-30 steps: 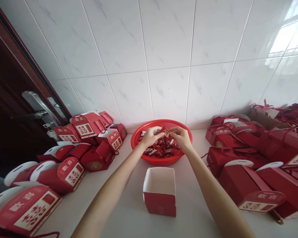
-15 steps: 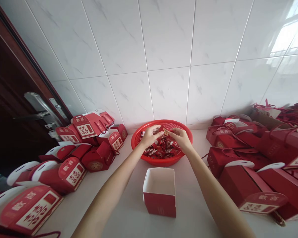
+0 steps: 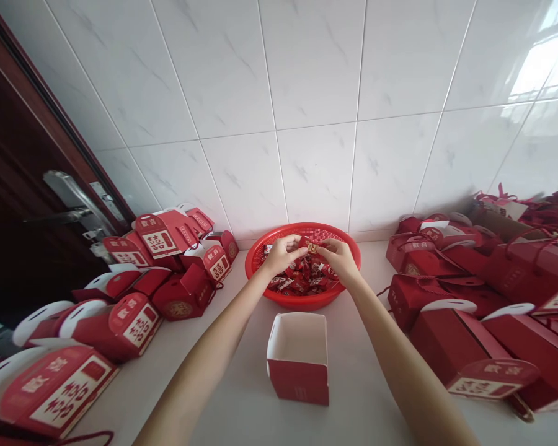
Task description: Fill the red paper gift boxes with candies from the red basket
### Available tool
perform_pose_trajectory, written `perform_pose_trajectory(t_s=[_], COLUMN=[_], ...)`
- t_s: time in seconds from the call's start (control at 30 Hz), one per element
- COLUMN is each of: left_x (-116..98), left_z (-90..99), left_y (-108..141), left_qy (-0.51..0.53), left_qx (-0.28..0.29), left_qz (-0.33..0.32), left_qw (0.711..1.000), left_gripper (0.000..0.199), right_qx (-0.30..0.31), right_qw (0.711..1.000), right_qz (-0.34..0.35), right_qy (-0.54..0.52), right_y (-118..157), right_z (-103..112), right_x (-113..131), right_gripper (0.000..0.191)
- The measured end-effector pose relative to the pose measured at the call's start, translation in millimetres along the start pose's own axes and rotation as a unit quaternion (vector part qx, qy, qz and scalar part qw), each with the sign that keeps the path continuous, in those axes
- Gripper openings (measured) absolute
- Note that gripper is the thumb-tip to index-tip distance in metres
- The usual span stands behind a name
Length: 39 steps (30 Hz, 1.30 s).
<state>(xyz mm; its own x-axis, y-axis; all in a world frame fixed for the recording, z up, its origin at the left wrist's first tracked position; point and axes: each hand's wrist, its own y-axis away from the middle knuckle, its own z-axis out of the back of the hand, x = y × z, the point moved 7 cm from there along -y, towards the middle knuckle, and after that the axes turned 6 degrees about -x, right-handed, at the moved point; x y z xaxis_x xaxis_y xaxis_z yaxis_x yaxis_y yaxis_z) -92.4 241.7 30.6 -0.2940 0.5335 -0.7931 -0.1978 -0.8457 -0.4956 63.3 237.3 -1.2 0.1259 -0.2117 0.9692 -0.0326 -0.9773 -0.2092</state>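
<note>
My left hand and my right hand meet over a red plastic basket. Between them they pinch a small red-and-gold wrapped candy, one end in each hand's fingers. Below it, the basket holds a heap of red wrapped candies, partly hidden by my hands. Between my forearms, in front of the basket, an open-topped red paper box with a white inside stands upright.
Red gift boxes with handles are stacked along the left, near a dark door with a metal handle. More red boxes crowd the right side. A white tiled wall rises behind the basket.
Both hands keep their place over the basket. The candy between them has turned slightly, and its gold marking looks different. The open box has not moved.
</note>
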Motion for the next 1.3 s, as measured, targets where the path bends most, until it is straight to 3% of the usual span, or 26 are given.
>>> perform_pose_trajectory(t_s=[0.83, 1.3], left_x=[3.9, 10.0], left_z=[-1.4, -1.5], left_y=[-1.8, -3.2], left_qy=[-0.004, 0.010], left_qx=[0.006, 0.007], left_qz=[0.009, 0.024], left_qw=[1.000, 1.000], left_gripper=[0.037, 0.042], right_qx=[-0.014, -0.015], right_qw=[1.000, 0.999], right_qz=[0.005, 0.014], right_qy=[0.000, -0.029], right_y=[-1.9, -1.1], right_z=[1.7, 3.4], right_x=[-1.7, -1.1], right_gripper=[0.014, 0.029])
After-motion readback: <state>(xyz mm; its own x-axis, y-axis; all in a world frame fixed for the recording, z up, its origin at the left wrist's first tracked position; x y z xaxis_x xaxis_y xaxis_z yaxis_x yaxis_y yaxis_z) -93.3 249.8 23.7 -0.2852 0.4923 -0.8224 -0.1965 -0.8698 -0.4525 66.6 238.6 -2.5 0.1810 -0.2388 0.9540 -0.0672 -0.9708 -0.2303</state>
